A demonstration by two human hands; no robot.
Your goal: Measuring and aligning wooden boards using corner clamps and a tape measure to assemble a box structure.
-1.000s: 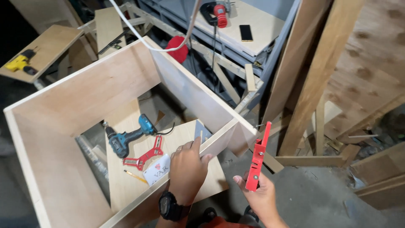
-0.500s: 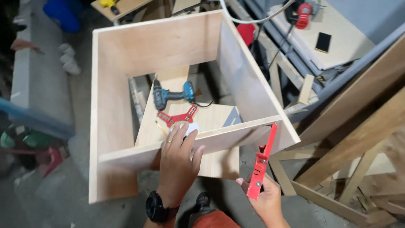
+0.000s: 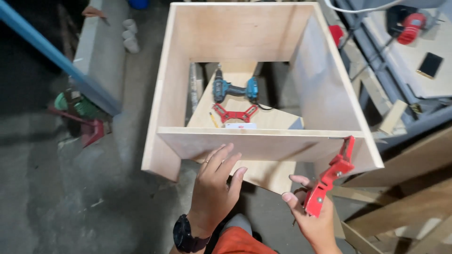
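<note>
Seen from above: open plywood box (image 3: 245, 33) standing on a grey concrete floor (image 3: 94, 188), four walls joined, no top; near wall (image 3: 263, 143) a flat plywood panel running left to right just ahead of both hands; left hand (image 3: 214, 188) spread, fingers fanned and laid flat against the outer face of that near wall, black wristwatch (image 3: 186, 235) on the wrist; right hand (image 3: 313, 221) curled around the lower end of a red corner clamp (image 3: 329, 176), clamp tilted up and to the right, its upper end touching the near right corner of the box where near wall meets right wall; inside the box, on a loose plywood sheet (image 3: 278, 120) lying on the floor, a teal and black cordless drill (image 3: 234, 89) on its side, just in front of it a second red corner clamp (image 3: 234, 113), flat, and a small white object (image 3: 241, 125) close against the near wall, too small to identify; outside the box, upper right, a bench (image 3: 438, 84) carrying a red and black power tool (image 3: 405, 26) and a flat dark phone-like slab (image 3: 429, 65); lower right, bare timber lengths (image 3: 405, 207) lying at angles; far left, a blue beam (image 3: 52, 54) crossing diagonally; orange cloth (image 3: 242, 241) at the bottom edge between the forearms.
</note>
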